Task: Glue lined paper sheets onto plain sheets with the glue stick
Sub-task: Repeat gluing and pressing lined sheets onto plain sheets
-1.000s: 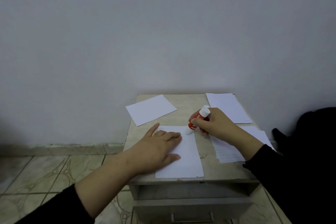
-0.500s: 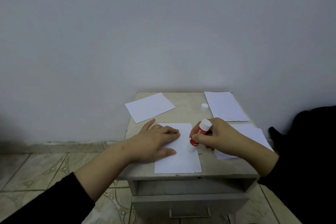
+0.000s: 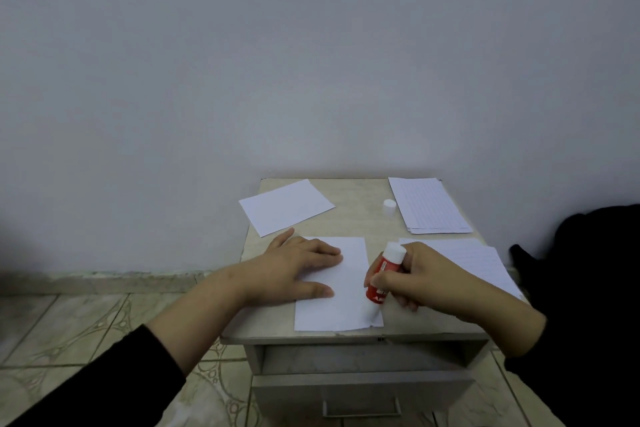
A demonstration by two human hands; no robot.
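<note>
The right hand [image 3: 420,276] has its fingers [image 3: 403,300] curled around the glue stick [image 3: 382,279], tilted, its lower end on the near right corner of the plain sheet [image 3: 349,288] at the bench [image 3: 360,218] front. The left hand [image 3: 294,265] lies flat on that sheet, fingers straight. The cap [image 3: 389,207] stands just beside the lined stack [image 3: 427,204] at the back right. Another lined sheet [image 3: 474,258] lies under the right hand; a second plain sheet [image 3: 285,206] lies back left.

Small beige cabinet [image 3: 349,218] against grey wall [image 3: 311,62], patterned floor tiles [image 3: 69,329]
</note>
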